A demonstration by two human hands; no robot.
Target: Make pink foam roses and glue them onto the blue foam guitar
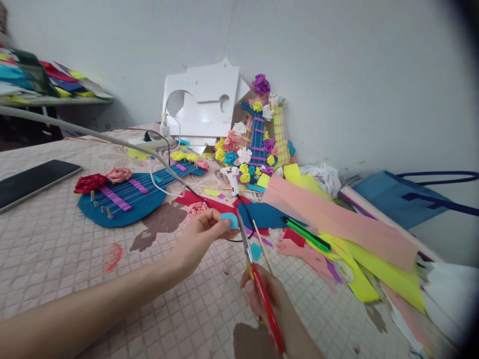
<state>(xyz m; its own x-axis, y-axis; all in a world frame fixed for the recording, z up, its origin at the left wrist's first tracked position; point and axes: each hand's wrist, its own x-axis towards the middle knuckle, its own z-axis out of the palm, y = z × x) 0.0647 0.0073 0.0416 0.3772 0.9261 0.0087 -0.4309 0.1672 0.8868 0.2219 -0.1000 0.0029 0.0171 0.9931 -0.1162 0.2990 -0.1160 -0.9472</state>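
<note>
My left hand (209,229) pinches a small light-blue piece of paper (229,220) between thumb and fingers. Close to that piece's right edge are the blades of a pair of scissors (266,299) with red handles, gripped in my right hand (267,294). Whether the blades touch the paper I cannot tell. Behind my left hand lies a pink paper rose (197,209). A blue paper guitar (123,202), with strings, purple strips and paper flowers, rests on the table to the left. Beyond the hands stands a white glue gun (231,179).
Coloured paper sheets and scraps, including a long pink sheet (337,214), spread over the right side with a green cutter (309,234) and a tape roll (343,270). A phone (37,182) lies at left. Decorated guitars (258,134) and white cut-out board (202,99) lean on the wall. A pale cable (93,132) crosses the view.
</note>
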